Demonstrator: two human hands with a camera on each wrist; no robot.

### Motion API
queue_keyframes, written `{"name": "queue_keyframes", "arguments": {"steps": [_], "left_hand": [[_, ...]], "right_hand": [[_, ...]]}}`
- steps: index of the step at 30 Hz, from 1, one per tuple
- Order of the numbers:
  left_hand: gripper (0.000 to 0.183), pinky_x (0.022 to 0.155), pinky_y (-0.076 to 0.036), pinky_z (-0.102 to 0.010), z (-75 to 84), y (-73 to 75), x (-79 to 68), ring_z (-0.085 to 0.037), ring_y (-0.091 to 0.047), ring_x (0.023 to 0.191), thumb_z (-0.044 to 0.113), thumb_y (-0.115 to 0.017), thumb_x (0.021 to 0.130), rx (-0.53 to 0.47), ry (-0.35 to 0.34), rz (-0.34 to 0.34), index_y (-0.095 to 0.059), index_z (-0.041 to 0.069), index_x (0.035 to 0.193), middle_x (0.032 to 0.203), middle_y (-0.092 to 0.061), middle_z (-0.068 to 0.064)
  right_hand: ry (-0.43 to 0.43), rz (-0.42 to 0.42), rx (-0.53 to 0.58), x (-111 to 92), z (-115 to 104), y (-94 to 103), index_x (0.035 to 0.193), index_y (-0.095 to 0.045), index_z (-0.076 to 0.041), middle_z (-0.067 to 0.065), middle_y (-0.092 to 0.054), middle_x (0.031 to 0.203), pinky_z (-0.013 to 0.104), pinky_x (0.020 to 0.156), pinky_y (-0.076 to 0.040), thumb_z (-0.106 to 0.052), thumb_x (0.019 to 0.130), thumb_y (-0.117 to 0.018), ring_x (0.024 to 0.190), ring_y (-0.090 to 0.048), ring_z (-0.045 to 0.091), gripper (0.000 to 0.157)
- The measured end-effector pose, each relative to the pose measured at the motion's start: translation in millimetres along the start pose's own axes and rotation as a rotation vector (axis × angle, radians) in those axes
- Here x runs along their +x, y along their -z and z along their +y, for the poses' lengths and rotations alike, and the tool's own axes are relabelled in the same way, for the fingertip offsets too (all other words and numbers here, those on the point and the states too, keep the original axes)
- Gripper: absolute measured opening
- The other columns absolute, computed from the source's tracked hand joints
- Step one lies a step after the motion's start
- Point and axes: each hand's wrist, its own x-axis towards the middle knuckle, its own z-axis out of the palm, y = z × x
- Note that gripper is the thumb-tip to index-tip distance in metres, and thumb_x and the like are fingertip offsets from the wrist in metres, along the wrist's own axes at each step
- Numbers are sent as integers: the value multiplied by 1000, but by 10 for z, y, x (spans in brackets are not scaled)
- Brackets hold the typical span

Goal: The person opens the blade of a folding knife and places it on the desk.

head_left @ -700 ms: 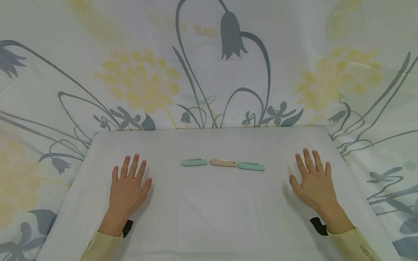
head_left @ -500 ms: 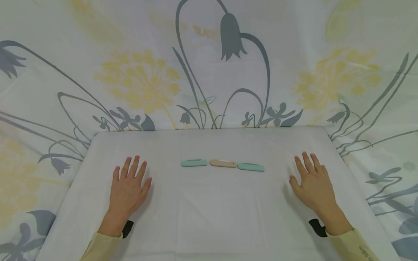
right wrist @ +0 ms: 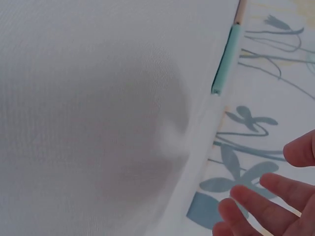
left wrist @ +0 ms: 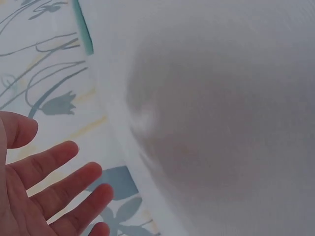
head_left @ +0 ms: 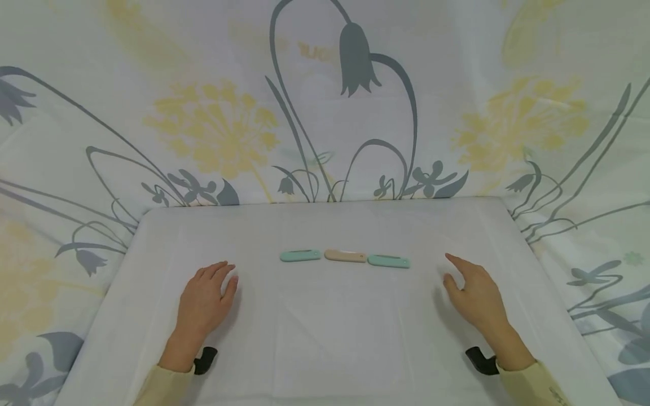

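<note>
Three folded pocketknives lie end to end in a row across the middle of the table: a mint-green knife [head_left: 300, 256] at the left, a beige knife [head_left: 345, 256] in the centre and another mint-green knife [head_left: 388, 261] at the right. To the left of the row is my left hand [head_left: 204, 299], its fingers loosely bent and holding nothing. My right hand [head_left: 476, 293] is off to the right, thumb and index finger pointing toward the knives, also holding nothing. Both wrist views show relaxed, parted fingers, with an end of the row at the upper edge.
A white cloth [head_left: 335, 338] covers the table. Floral fabric [head_left: 315, 113] hangs along the back and both sides. Black wrist straps [head_left: 205, 361] show at the inner wrists, below light yellow sleeves [head_left: 165, 386].
Both hands have turned inward from a flat, spread pose and their fingers have bent. The right hand has shifted left, the left hand slightly right. The knives stay in place.
</note>
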Motion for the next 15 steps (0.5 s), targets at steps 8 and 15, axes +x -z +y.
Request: {"name": "queue_keyframes", "arguments": {"steps": [8,15], "left_hand": [[33,79,-50,-50,106,-69,77,-33,-62,101,28,-53,104,-264,146,-85,-67,7,125,122,-65,-14],[25,90,-47,-46,200,-157,176,-27,-60,105,20,-59,102,-473,234,-58,-68,7,121,115,-68,-10]], "right_hand": [[11,66,150,36,-96,-178,132,-61,1,19,-67,120,52,81,-49,-5,94,-60,103,-62,38,39],[42,74,221,137,-232,-316,129,-63,-1,12,-69,119,45,81,-51,-3,94,-63,103,-65,29,36]]}}
